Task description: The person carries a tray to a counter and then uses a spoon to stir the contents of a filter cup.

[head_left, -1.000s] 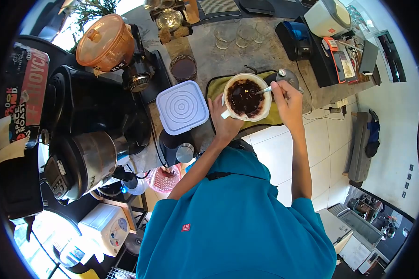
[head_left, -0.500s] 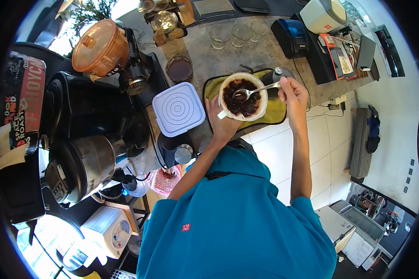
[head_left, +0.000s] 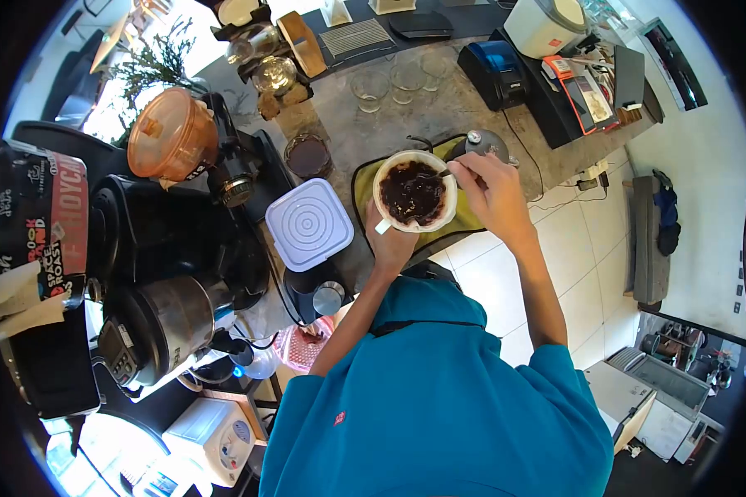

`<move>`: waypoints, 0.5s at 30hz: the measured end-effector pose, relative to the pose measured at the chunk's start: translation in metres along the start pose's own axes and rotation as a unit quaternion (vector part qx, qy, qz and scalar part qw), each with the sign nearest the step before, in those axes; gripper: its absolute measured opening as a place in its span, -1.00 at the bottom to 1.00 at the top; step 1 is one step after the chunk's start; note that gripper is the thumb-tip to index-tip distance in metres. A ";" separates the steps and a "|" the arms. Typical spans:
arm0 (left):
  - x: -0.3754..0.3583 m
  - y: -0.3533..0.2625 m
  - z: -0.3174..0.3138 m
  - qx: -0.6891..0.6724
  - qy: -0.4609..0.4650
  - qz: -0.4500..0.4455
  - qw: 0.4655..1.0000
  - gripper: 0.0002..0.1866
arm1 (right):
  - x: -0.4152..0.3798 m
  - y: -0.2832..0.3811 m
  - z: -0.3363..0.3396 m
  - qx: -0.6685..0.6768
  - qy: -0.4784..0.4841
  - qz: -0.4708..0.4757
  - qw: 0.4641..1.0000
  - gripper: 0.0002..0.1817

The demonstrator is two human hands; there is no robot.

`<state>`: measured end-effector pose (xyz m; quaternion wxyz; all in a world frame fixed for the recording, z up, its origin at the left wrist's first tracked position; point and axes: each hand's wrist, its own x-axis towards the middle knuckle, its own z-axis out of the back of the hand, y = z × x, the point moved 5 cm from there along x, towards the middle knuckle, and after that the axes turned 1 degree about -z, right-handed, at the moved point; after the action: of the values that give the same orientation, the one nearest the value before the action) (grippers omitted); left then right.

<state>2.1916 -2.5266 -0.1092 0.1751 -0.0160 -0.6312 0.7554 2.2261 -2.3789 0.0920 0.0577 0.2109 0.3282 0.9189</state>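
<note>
A white cup-shaped dripper [head_left: 381,184] holds wet, dark coffee grounds [head_left: 413,193] inside a pale paper filter. My left hand [head_left: 392,242] is wrapped round its near left side, by the small white handle. From the right, my right hand [head_left: 491,192] pinches a spoon [head_left: 444,173], whose bowl is sunk in the grounds and hidden. Under the dripper lies an olive-green cloth with a dark edge [head_left: 469,219]. A lavender square lid [head_left: 309,224] is to the left, and behind it stands a glass of dark liquid [head_left: 308,156].
Several clear glasses [head_left: 407,81] stand at the back of the counter. A dark grinder-like canister [head_left: 483,144] is just behind my right hand. A blue-topped printer [head_left: 496,73] sits back right. Coffee machines, an orange lidded container [head_left: 171,132] and a coffee bag line the left.
The spoon has gone from lying over the grounds, its bowl visible, to standing steeper with its bowl sunk in them. My right hand has come closer to the dripper. The camera view has shifted.
</note>
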 end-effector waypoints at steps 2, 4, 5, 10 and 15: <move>-0.001 0.002 -0.001 0.020 0.011 0.018 1.000 -0.43 | -0.001 -0.008 -0.008 0.001 0.009 -0.029 1.000 -0.82; -0.002 0.006 -0.002 -0.004 -0.012 0.010 1.000 -0.39 | -0.003 -0.020 -0.016 0.025 0.020 -0.065 0.997 -0.78; -0.002 0.009 -0.003 -0.004 -0.009 0.009 1.000 -0.39 | -0.004 -0.022 -0.018 0.025 0.018 -0.067 0.997 -0.78; -0.003 0.007 -0.003 -0.020 -0.008 0.002 1.000 -0.36 | -0.015 -0.056 -0.026 0.125 -0.038 -0.173 0.976 -0.70; -0.002 0.005 -0.001 -0.026 0.000 -0.004 1.000 -0.40 | -0.020 -0.073 -0.027 0.264 -0.018 -0.230 0.936 -0.68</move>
<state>2.1922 -2.5268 -0.1146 0.1776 -0.0184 -0.6508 0.7380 2.2305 -2.3433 0.0203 0.2162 0.1536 0.5973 0.7569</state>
